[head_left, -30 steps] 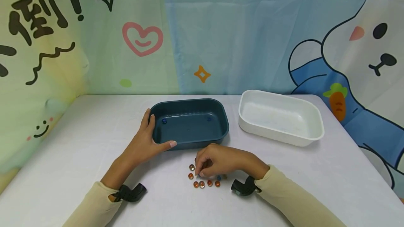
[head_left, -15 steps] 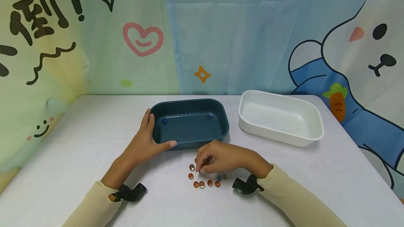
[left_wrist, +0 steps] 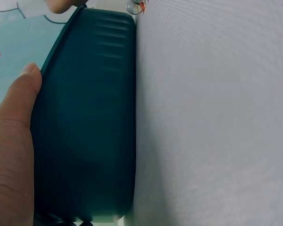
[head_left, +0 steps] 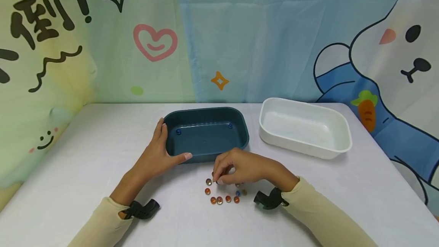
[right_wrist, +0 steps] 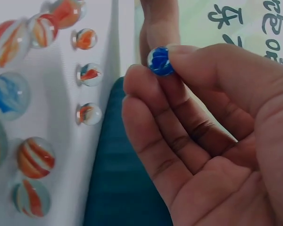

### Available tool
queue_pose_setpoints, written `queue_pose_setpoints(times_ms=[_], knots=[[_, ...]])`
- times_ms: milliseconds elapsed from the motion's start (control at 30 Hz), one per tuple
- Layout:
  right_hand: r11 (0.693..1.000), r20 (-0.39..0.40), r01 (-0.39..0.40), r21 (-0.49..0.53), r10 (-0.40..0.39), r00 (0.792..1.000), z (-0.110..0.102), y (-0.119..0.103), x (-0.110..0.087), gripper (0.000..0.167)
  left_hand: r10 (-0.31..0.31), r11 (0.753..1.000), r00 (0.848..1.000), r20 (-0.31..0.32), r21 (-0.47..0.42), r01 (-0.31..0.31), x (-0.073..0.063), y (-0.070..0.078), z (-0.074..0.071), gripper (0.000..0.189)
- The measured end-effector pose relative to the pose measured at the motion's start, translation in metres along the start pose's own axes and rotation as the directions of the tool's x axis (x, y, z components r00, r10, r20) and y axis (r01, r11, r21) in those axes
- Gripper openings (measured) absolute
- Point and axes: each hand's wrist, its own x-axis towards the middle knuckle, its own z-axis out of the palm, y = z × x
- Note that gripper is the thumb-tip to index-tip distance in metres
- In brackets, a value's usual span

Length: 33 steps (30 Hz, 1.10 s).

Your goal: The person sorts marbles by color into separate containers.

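Note:
In the head view my right hand [head_left: 240,167] is over the marbles, just in front of a dark teal tray [head_left: 205,157]. Between thumb and fingertip it pinches a clear marble with blue swirls [right_wrist: 161,61], plain in the right wrist view. My left hand [head_left: 162,151] rests against the tray's left front corner, fingers along the left side and thumb [left_wrist: 23,96] on the front rim. Two blue marbles lie in the tray, one at the left [head_left: 178,132] and another at the right [head_left: 230,125]. Below my right hand, several orange-streaked marbles [head_left: 220,200] and a blue one [head_left: 238,193] lie on the cloth.
A white tray [head_left: 302,146] stands to the right of the teal one, near the table's back edge. White cloth [head_left: 137,117] covers the table. A printed curtain [head_left: 253,41] hangs behind it.
My right hand has risen a little toward the teal tray, with the blue marble pinched. Inside the tray, the right-hand marble has rolled slightly back and right. My left hand stays put.

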Motion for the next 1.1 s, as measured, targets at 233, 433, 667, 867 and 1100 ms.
queue_pose_setpoints(times_ms=[233, 433, 667, 867, 1100], knots=[[0.998, -0.061, 0.062, -0.004, -0.063, 0.996, -0.008, -0.003, -0.002, 0.014, -0.007, 1.000, 1.000, -0.004, 0.017, 0.007, 0.001, -0.001, -0.001, 0.128], [0.998, -0.117, 0.063, 0.011, -0.061, 0.991, -0.015, -0.001, -0.001, 0.013, -0.013, 1.000, 1.000, 0.005, -0.003, 0.013, 0.002, 0.000, 0.001, 0.128], [0.998, -0.180, 0.061, 0.021, -0.056, 0.982, -0.027, -0.001, 0.002, 0.013, -0.010, 1.000, 1.000, 0.003, -0.020, 0.010, 0.002, 0.000, -0.001, 0.127], [0.999, -0.248, 0.043, -0.014, -0.045, 0.968, -0.040, 0.003, 0.004, 0.012, -0.009, 1.000, 1.000, -0.001, -0.022, 0.009, 0.002, -0.003, -0.003, 0.128], [0.999, -0.284, -0.046, -0.025, 0.037, 0.958, -0.058, 0.013, 0.007, 0.013, -0.008, 0.999, 1.000, 0.012, -0.047, 0.009, 0.001, -0.003, -0.001, 0.128]])
